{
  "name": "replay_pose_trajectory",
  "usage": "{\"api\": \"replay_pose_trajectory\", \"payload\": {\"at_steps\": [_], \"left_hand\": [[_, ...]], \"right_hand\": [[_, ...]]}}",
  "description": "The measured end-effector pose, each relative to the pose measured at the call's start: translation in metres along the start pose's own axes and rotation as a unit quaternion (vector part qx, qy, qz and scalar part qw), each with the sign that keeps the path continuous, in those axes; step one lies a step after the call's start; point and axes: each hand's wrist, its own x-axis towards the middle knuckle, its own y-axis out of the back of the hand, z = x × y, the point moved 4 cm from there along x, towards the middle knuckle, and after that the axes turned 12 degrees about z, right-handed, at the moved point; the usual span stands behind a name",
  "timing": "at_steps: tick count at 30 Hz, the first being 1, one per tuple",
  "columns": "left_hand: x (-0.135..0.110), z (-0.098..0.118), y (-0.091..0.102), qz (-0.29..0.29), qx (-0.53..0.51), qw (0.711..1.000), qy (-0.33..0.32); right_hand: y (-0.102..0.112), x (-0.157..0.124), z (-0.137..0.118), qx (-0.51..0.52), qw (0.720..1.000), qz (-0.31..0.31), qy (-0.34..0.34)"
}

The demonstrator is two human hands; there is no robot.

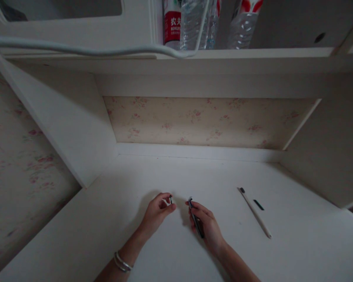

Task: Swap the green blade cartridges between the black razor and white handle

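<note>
Two hands, both loaded. Small dark piece [171, 199] is up in the left hand [157, 209], left grip pinching it between thumb and fingertips, held roughly upright near the middle of the table [164, 254]. Right hand [207, 225], just to the right, has its grip wrapped round a slim dark tool [197, 225], shiny tip on the far end, leaning far-left. Tip and piece apart; exact tool type can't tell.

Risks, my judgement: left pinch is slight, so a nudge or finger slip could drop the piece, and it may roll off somewhere; dark on white, so findable. If the tool's tip is sharp or hooked, a badly aimed poke could catch the left fingertips. Dim light makes misalignment likelier.

Outward: white stick [255, 213] with dark far end lies slanted to the right, short dark strip [259, 205] just beside it on the right. A wide right elbow or sleeve could knock either. Silvery bracelets [122, 263] on left wrist. Flowered wallpaper [170, 121] beyond the table, bottles [244, 29] on the shelf [253, 53] above, pale cable-like strand [100, 51] across its front.
</note>
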Motion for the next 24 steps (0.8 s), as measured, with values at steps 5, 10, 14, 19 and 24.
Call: {"api": "replay_pose_trajectory", "payload": {"at_steps": [5, 10, 14, 19, 24], "left_hand": [[0.0007, -0.0013, 0.0012, 0.010, 0.002, 1.000, 0.015], [0.0010, -0.0031, 0.0016, 0.012, 0.003, 1.000, 0.015], [0.0008, -0.0025, 0.0008, 0.015, 0.003, 1.000, 0.022], [0.0003, -0.0025, -0.0003, -0.003, -0.011, 1.000, 0.028], [-0.0038, -0.0081, -0.0035, -0.082, -0.089, 0.991, 0.051]], "right_hand": [[0.0001, 0.0021, 0.0006, -0.029, 0.999, 0.000, 0.039], [0.0001, 0.0026, 0.0000, -0.070, 0.995, -0.001, 0.071], [0.0005, 0.0030, 0.0007, -0.072, 0.995, 0.004, 0.065], [0.0028, 0.0054, 0.0040, -0.087, 0.993, 0.000, 0.077], [-0.0060, -0.0018, 0.0059, -0.031, 0.995, -0.091, 0.028]]}}
